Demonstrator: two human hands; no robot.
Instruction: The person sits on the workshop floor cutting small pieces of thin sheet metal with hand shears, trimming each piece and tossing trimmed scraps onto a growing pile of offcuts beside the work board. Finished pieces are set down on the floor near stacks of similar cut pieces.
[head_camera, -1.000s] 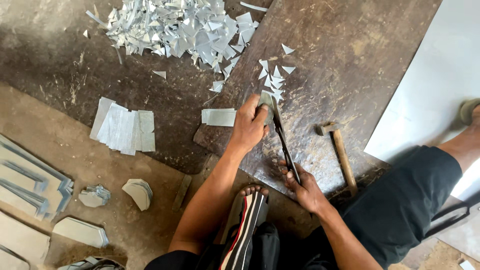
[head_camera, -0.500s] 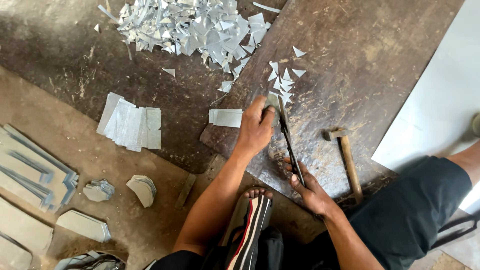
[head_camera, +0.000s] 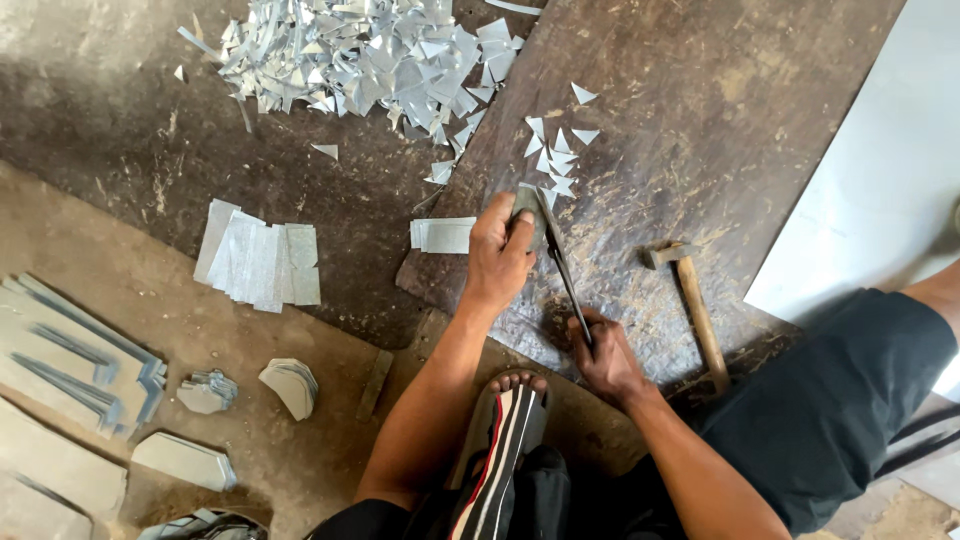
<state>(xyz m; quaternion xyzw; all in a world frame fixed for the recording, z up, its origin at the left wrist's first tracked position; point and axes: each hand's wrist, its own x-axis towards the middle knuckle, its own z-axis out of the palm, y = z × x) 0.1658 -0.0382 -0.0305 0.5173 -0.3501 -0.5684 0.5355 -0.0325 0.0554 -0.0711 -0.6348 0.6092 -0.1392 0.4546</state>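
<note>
Dark worn board (head_camera: 700, 120) on dirt floor is our bench. Right hand (head_camera: 605, 360) is fisted on the shears (head_camera: 562, 265) handle; left hand (head_camera: 500, 250) pinches the small metal piece (head_camera: 525, 200) at the blades (thumb close). We keep fingers behind the cut line; offcuts (head_camera: 555, 155) lie just beyond.

— What's that under my left grip (head_camera: 500, 250)?
— A small piece of thin sheet metal (head_camera: 524, 200), dull grey and smooth. My right grip (head_camera: 600, 355) is closed on the shears (head_camera: 560, 262), dark metal with no shine.
— And the surface (head_camera: 690, 130)?
— A worn board, brown, rough and scratched all over, matt.
— The scraps (head_camera: 355, 50)?
— The same pale metal, faintly glinting. The hammer (head_camera: 690, 300) has a plain wooden handle and a dull metal head. The floor (head_camera: 120, 150) looks like rough, dusty concrete.
</note>
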